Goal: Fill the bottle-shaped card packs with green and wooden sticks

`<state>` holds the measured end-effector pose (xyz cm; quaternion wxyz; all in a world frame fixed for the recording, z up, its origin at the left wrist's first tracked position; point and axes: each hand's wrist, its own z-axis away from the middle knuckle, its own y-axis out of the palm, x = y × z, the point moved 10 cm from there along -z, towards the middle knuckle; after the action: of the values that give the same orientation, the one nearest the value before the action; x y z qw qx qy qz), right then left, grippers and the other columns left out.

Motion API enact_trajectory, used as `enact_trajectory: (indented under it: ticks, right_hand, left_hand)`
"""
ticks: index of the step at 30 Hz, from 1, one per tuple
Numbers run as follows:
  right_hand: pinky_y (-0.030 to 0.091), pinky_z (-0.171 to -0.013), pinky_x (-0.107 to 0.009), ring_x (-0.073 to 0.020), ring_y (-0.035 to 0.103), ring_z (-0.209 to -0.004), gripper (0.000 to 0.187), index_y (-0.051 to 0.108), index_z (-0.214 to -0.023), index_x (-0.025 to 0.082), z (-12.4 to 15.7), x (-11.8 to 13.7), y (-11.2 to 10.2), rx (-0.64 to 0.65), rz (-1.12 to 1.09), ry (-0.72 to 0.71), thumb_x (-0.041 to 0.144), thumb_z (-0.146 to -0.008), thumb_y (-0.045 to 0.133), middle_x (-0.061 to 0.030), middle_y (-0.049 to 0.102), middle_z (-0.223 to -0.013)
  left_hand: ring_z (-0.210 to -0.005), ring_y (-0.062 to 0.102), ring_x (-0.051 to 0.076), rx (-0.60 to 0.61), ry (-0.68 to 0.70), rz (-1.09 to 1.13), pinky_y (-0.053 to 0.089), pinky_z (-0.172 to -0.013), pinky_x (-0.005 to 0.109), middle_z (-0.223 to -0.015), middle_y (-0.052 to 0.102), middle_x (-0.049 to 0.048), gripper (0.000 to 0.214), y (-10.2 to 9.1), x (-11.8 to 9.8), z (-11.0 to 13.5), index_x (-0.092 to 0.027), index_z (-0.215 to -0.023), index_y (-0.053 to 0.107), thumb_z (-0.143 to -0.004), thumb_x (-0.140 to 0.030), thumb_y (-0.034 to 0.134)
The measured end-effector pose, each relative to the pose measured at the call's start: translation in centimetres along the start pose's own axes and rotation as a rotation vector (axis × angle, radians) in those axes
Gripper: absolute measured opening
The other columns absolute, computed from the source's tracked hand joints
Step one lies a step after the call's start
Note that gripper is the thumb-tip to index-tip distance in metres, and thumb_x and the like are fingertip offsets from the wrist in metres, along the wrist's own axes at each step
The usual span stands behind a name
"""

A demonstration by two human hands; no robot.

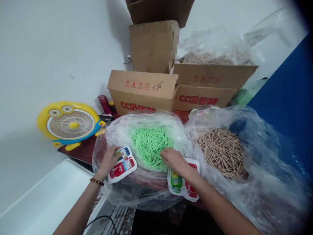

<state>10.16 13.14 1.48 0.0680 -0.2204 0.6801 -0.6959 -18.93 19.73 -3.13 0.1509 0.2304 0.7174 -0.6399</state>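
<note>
Left hand [110,160] holding printed pack [125,165], thumb on its face. Right hand [174,159]: fingers bunched narrow at right edge of green sticks [148,142]; can't tell if any gripped. Second pack [176,183] beneath that wrist.

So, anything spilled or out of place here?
Nothing looks spilled: green sticks and brown sticks lie in open plastic bags. Slightly odd: the yellow fan stands near the edge of the table, where it might get knocked off.

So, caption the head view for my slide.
Left hand holds a printed pack; right hand is at the green sticks.
</note>
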Motion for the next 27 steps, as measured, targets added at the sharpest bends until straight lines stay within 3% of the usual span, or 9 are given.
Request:
enact_trajectory:
  ticks: [3,8,14,19,22,27]
  right_hand:
    - [0.039,-0.077,-0.028,-0.0205,0.061,-0.092,0.021,0.066,-0.088,0.017,-2.5,1.4,2.0,0.08,0.08,-0.032,0.015,-0.087,0.045,-0.0092,0.067,-0.094]
    - [0.039,-0.076,-0.029,-0.0209,0.06,-0.094,0.019,0.065,-0.094,0.02,-4.5,2.1,3.3,0.055,0.069,0.015,0.027,-0.089,0.047,-0.007,0.066,-0.096]
    - [0.037,-0.081,-0.033,-0.0237,0.058,-0.097,0.021,0.062,-0.1,0.016,-5.7,2.9,4.4,0.028,0.064,0.107,0.027,-0.088,0.048,-0.01,0.063,-0.103]
    - [0.034,-0.082,-0.031,-0.0213,0.054,-0.1,0.023,0.061,-0.106,0.021,-4.3,2.3,3.8,0.062,0.05,0.029,0.023,-0.086,0.05,-0.0066,0.061,-0.104]
    - [0.033,-0.081,-0.034,-0.0238,0.052,-0.099,0.026,0.06,-0.105,0.021,-2.5,2.3,3.2,0.091,0.133,-0.067,0.019,-0.08,0.054,-0.0075,0.06,-0.103]
    - [0.032,-0.081,-0.036,-0.0254,0.05,-0.098,0.02,0.062,-0.098,0.019,-1.5,2.5,3.8,0.154,0.252,-0.172,0.02,-0.078,0.057,-0.0094,0.058,-0.1]
  left_hand:
    - [-0.092,0.059,0.024,-0.008,0.005,-0.018,0.043,-0.082,0.033,-0.095,0.064,0.0072,0.022,-0.5,-0.4,-0.2,-0.019,-0.093,0.057,-0.08,-0.035,0.051]
    - [-0.075,0.061,0.022,0.043,-0.022,-0.046,0.041,-0.066,0.029,-0.077,0.064,0.0038,0.013,-0.9,-0.3,-1.1,-0.02,-0.08,0.057,-0.08,-0.031,0.051]
    - [-0.078,0.062,0.023,0.045,-0.014,-0.089,0.039,-0.066,0.029,-0.079,0.065,0.0059,0.018,-2.5,-0.5,-0.9,-0.021,-0.08,0.057,-0.086,-0.032,0.044]
    - [-0.074,0.063,0.022,-0.102,-0.072,-0.075,0.041,-0.065,0.027,-0.078,0.065,0.0037,0.022,-5.3,-0.2,1.2,-0.021,-0.089,0.057,-0.088,-0.037,0.043]
    - [-0.071,0.062,0.02,-0.23,-0.097,0.068,0.043,-0.064,0.025,-0.08,0.067,0.0022,0.024,-7.0,-0.2,3.0,-0.021,-0.092,0.06,-0.088,-0.041,0.046]
    - [-0.064,0.059,0.016,-0.257,-0.137,0.382,0.045,-0.057,0.022,-0.075,0.066,0.0002,0.028,-6.7,-1.3,5.0,-0.02,-0.09,0.062,-0.086,-0.046,0.052]
